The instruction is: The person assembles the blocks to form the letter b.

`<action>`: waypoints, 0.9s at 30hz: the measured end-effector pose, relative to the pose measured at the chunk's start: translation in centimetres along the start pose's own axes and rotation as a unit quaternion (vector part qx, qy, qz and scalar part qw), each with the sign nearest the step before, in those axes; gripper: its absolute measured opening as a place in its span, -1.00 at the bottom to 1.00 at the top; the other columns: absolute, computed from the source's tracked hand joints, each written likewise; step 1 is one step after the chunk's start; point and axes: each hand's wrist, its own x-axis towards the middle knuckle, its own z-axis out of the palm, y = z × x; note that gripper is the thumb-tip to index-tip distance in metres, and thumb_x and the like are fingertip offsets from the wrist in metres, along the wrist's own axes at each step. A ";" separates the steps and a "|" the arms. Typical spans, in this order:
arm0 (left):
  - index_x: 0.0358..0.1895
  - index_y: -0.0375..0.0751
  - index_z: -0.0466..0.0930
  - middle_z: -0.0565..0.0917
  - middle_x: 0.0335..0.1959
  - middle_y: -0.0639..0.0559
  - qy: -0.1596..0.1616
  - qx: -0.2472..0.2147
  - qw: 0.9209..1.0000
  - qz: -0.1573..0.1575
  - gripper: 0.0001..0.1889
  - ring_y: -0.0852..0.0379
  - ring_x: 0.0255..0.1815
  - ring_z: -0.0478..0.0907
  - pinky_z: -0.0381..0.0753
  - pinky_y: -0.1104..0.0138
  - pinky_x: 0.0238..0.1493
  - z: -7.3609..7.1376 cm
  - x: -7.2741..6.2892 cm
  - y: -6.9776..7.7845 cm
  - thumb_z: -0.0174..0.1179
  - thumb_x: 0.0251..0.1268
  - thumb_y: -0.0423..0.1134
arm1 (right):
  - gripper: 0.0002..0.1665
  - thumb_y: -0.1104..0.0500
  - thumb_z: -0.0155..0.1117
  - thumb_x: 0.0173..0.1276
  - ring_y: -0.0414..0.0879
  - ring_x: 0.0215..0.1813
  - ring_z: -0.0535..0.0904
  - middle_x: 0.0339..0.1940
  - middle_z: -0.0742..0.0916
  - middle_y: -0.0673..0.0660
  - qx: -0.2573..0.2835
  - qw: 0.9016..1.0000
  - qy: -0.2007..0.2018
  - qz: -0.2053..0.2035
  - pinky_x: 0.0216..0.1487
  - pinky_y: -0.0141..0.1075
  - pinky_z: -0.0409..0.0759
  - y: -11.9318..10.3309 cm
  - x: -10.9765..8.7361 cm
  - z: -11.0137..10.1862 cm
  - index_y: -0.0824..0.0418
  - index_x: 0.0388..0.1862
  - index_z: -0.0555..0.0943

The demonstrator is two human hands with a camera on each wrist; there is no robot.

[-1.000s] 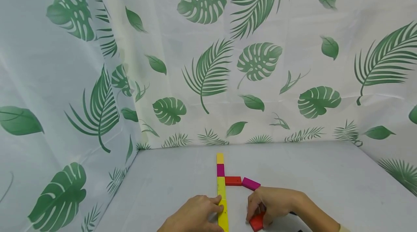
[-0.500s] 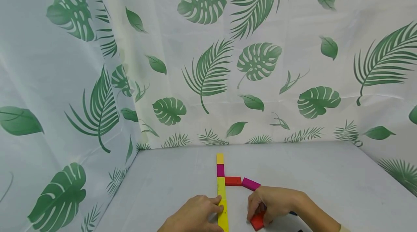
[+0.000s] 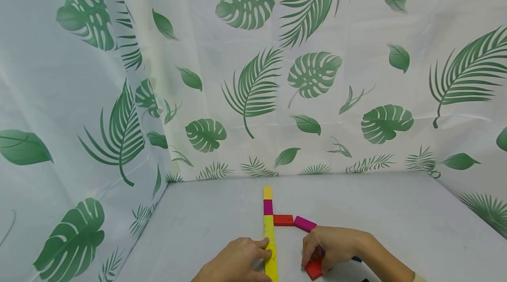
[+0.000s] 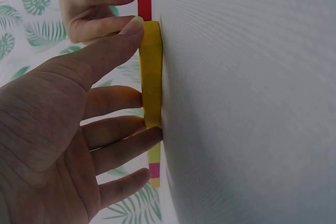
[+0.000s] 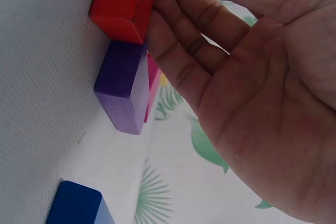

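Observation:
My left hand [image 3: 241, 260] rests extended fingers and thumb on the nearest yellow block [image 3: 271, 269], in a straight row leading away from me. Beyond it in that row lie another yellow block [image 3: 269, 228], a magenta block [image 3: 268, 207] and a yellow end block [image 3: 267, 192]. To the right, my right hand [image 3: 336, 247] pinches a red block [image 3: 314, 269] low on the table. A purple block [image 5: 123, 77] stands right against its far end in the right wrist view; the hand mostly hides it in the head view.
Another red block [image 3: 283, 220] branches right from the row, and a slanted magenta block [image 3: 305, 224] follows it. A dark blue block [image 5: 79, 203] lies beyond my right wrist. A leaf-print curtain [image 3: 317, 141] borders the white table [image 3: 214, 211] at the back and sides.
My right hand and the red block it pinches have shifted very slightly to the right. The left hand and the row of blocks stay in place.

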 end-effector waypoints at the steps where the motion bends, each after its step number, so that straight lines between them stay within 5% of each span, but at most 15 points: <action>1: 0.25 0.24 0.71 0.63 0.34 0.28 0.000 -0.002 1.000 -0.001 -0.41 0.42 0.03 0.66 0.69 0.39 0.15 0.0 0.0 0.0 0.46 0.14 0.28 | -0.55 0.37 0.55 0.20 -0.35 -0.13 0.59 -0.17 0.73 -0.24 0.000 1.000 0.000 0.001 -0.07 -0.43 0.68 0.0 0.0 0.0 -0.12 -0.03 0.85; 27: 0.25 0.25 0.70 0.63 0.34 0.29 0.005 0.004 1.000 -0.002 -0.40 0.41 0.04 0.67 0.68 0.38 0.18 -0.1 -0.1 0.1 0.46 0.13 0.29 | -0.55 0.38 0.56 0.18 -0.32 -0.15 0.60 -0.19 0.74 -0.20 0.008 1.000 0.005 0.009 -0.05 -0.41 0.68 0.0 -0.2 -0.1 -0.11 -0.06 0.85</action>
